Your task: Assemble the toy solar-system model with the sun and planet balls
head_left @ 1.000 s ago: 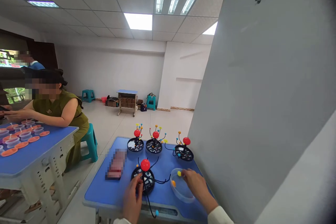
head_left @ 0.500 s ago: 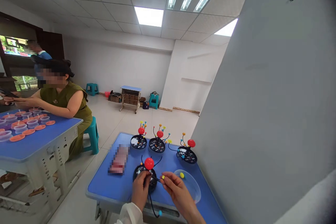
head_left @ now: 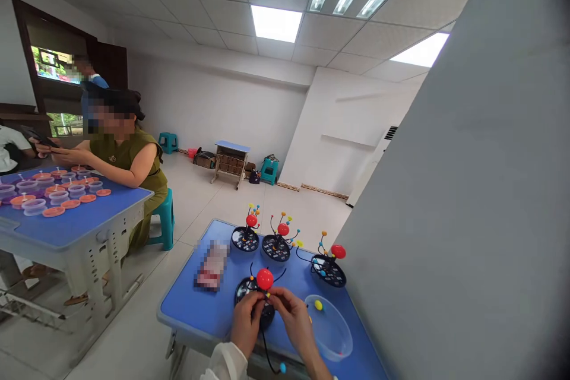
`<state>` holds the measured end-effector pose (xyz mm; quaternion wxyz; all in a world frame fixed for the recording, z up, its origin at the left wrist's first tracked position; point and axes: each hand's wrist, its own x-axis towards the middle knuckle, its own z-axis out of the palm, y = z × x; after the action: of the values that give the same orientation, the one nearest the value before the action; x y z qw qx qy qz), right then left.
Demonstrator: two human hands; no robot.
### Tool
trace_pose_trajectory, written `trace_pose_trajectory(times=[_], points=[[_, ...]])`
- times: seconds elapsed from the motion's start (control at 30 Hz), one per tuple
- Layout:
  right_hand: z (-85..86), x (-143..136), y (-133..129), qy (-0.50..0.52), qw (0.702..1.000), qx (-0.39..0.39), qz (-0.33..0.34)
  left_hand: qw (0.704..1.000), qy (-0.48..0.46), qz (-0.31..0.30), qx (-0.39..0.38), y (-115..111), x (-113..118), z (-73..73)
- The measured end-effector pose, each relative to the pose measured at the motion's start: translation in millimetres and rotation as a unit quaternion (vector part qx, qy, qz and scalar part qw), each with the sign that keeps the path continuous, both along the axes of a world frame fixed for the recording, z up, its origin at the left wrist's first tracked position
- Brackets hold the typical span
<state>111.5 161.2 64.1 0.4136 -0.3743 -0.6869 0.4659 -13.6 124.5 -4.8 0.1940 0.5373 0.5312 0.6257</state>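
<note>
In the head view, the red-balled toy [head_left: 265, 279] sat just beyond both hands; left [head_left: 246, 316] and right [head_left: 289, 316] fingertips pinched nearly closed around a yellow bead [head_left: 268, 295]. Right of the toy, a clear bowl [head_left: 332, 332] held a yellow piece [head_left: 318, 305].

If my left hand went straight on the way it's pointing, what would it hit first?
Your left hand would probably meet the red ball just past its fingertips, though depth is unclear.

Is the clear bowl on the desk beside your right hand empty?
No, a yellow bead lies inside the clear bowl, near its far rim, to the right of the right hand.
</note>
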Motion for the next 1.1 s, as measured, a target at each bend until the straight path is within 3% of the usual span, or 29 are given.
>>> trace_pose_trajectory(times=[0.33, 0.5, 0.67, 0.93, 1.1], points=[[4.2, 2.6, 1.7, -0.080, 0.992, 0.100, 0.016, 1.000, -0.003, 0.000, 0.005, 1.4, 0.3, 0.8], [13.3, 3.1, 3.0, -0.154, 0.963, 0.216, 0.055, 1.000, -0.006, 0.004, 0.008, -1.2, 0.8, 4.9], [21.7, 2.6, -0.1, -0.211, 0.936, 0.274, 0.061, 1.000, -0.010, 0.007, 0.010, -2.9, 1.0, 8.6], [19.4, 3.3, -8.8, -0.242, 0.941, 0.237, 0.022, 0.999, -0.009, -0.015, -0.028, -7.5, -5.4, 9.2], [26.3, 39.3, -5.2, -0.244, 0.946, 0.202, -0.060, 0.999, -0.002, -0.019, -0.051, -9.2, -7.5, 3.3]])
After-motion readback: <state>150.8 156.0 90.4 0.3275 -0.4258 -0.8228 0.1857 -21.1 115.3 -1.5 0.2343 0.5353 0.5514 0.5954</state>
